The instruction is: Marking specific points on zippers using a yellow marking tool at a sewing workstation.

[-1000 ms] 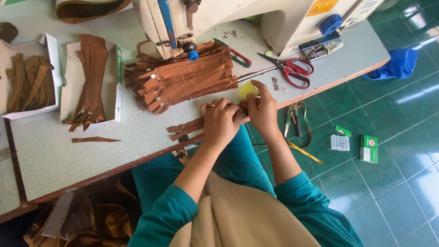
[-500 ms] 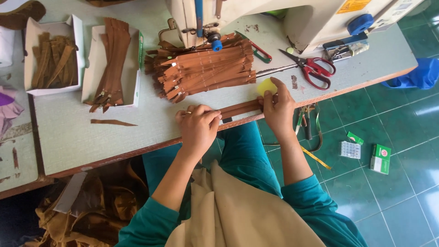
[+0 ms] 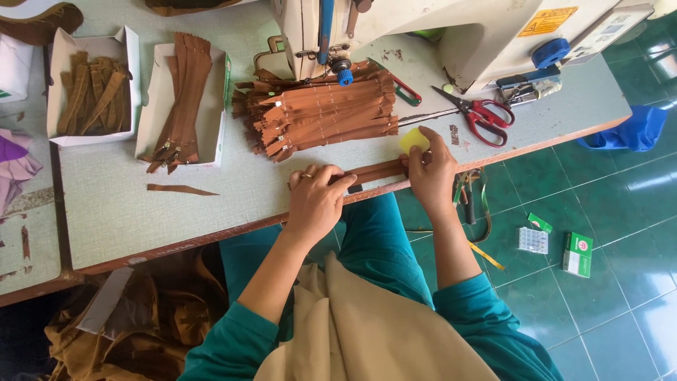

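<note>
At the near edge of the sewing table [image 3: 141, 212], the person has a brown zipper strip [image 3: 377, 171] laid flat and stretched between both hands. The left hand [image 3: 317, 201] lies palm-down with fingers curled over one end, pinning it to the tabletop; the right hand [image 3: 431, 169] pinches the other end, with a small yellow piece, perhaps chalk [image 3: 413, 139], just beside its fingertips. The step in hand looks like aligning or marking a single strip. A stack of brown zipper strips [image 3: 321, 116] sits toward the far edge under the sewing machine [image 3: 395, 28], red-handled scissors [image 3: 479, 113] lie to its right, and two open cardboard boxes [image 3: 176, 106] of brown pieces stand toward the left edge. Any next move calls for keeping the strip flat and taut.
</note>
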